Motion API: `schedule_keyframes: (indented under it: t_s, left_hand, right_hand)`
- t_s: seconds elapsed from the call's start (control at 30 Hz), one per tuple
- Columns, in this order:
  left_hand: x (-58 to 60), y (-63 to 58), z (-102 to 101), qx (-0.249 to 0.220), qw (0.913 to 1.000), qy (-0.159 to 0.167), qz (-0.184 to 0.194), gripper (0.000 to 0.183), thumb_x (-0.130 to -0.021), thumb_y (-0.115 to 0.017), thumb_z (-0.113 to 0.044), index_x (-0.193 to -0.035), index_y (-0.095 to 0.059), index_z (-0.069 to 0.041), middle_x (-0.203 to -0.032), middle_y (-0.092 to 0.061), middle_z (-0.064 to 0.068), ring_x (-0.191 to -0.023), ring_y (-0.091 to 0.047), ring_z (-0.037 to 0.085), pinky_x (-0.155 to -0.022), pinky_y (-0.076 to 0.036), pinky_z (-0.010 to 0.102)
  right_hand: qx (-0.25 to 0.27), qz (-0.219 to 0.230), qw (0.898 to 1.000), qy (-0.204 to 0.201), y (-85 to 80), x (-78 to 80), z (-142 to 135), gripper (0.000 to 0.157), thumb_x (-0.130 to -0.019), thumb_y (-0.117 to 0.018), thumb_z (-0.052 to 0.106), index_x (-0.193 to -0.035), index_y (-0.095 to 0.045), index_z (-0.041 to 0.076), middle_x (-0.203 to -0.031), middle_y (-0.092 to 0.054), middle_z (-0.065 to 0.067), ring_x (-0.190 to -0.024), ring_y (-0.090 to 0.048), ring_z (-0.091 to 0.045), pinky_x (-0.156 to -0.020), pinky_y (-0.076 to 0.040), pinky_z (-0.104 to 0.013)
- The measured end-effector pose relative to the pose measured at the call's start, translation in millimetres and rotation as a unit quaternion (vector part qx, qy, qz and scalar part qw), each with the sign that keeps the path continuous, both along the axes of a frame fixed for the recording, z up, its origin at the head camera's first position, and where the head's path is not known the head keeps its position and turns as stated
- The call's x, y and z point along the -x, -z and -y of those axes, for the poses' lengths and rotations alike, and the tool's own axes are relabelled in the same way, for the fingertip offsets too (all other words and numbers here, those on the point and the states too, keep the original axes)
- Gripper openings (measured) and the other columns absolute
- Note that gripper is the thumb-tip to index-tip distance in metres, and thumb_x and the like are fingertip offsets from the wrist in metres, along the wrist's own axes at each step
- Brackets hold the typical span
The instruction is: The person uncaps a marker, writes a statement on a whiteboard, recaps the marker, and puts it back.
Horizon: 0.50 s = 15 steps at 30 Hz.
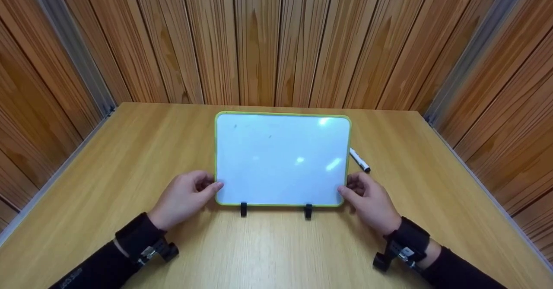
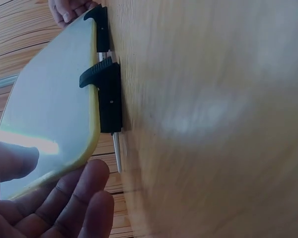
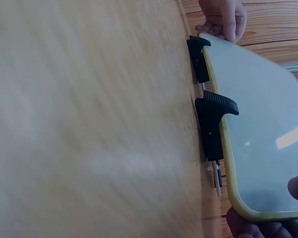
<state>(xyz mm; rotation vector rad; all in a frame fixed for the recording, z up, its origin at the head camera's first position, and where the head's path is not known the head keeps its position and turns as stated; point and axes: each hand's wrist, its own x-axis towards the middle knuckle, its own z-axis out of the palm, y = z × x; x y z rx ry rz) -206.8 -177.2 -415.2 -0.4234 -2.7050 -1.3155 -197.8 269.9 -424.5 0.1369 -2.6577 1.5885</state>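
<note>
Walls of wood-grained planks (image 1: 259, 42) surround a wooden counter (image 1: 129, 159). On it, near the middle, a whiteboard (image 1: 283, 159) with a yellow-green rim stands on its long edge, face toward the person. The left hand (image 1: 185, 198) pinches the board's lower left side, thumb on the front, fingers curled behind the edge; the right hand (image 1: 373, 200) grips the lower right side in the same way. Each wrist wears a black band (image 1: 140, 236). A stand with two black clips (image 2: 109, 101) hooks the board's bottom edge. A black-ended white marker (image 1: 359, 160) lies just beyond the board's right edge. Small dark specks (image 1: 270, 136) dot the board's upper part.
</note>
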Motion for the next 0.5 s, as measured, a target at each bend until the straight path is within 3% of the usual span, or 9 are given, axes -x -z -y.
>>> schedule_keyframes:
  t_s: [0.13,0.27,0.5]
  left_hand:
    - [-0.9,-1.3,2,-0.006,0.9995,0.020,0.024,0.021,-0.108,-0.078,-0.026,-0.094,-0.076,-0.010,-0.078,-0.065,-0.002,-0.068,-0.055,0.016,-0.060,-0.042,0.026]
    - [-1.1,-3.5,6,-0.008,0.9975,0.059,0.038,0.025,-0.109,-0.076,-0.025,-0.090,-0.070,-0.010,-0.074,-0.059,-0.002,-0.066,-0.053,0.015,-0.060,-0.039,0.025]
    - [3.1,-10.1,13,-0.008,0.9905,0.107,0.087,0.029,-0.110,-0.074,-0.032,-0.094,-0.071,-0.008,-0.079,-0.064,0.001,-0.071,-0.059,0.019,-0.062,-0.045,0.025]
  right_hand:
    - [-0.015,-0.003,1.000,-0.005,-0.7,0.2,-1,0.022,-0.108,-0.075,0.017,-0.118,-0.065,0.001,-0.104,-0.066,-0.012,-0.088,-0.060,-0.026,-0.070,-0.051,-0.030]
    - [-0.031,-0.007,0.999,-0.010,-2.9,-1.1,-2,0.018,-0.106,-0.076,0.016,-0.112,-0.066,0.002,-0.098,-0.063,-0.008,-0.093,-0.056,-0.025,-0.076,-0.045,-0.030]
    - [-0.010,0.004,0.999,-0.033,-4.0,-0.8,-5,0.015,-0.104,-0.075,0.010,-0.108,-0.064,0.001,-0.109,-0.068,-0.012,-0.099,-0.060,-0.027,-0.075,-0.049,-0.029]
